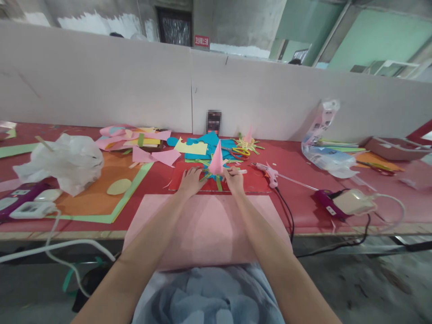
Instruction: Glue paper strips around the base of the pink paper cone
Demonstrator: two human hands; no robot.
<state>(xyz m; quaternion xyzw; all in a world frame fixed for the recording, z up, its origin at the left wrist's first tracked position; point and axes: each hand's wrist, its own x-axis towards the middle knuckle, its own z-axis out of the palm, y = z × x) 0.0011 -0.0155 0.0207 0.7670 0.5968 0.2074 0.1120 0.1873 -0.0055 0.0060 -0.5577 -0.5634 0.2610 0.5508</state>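
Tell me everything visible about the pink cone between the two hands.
The pink cone looks like paper, narrowing from a wider base to a sharp tip. It stands point up over blue and green cut pieces, between the left hand and right hand. Whether either hand touches it is unclear.

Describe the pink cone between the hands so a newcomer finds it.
On the red table, find the wide pink sheet. Beyond its far edge, the pink cone points up between left hand and right hand. Unlike the farther pink cone, it has blue paper at its base.
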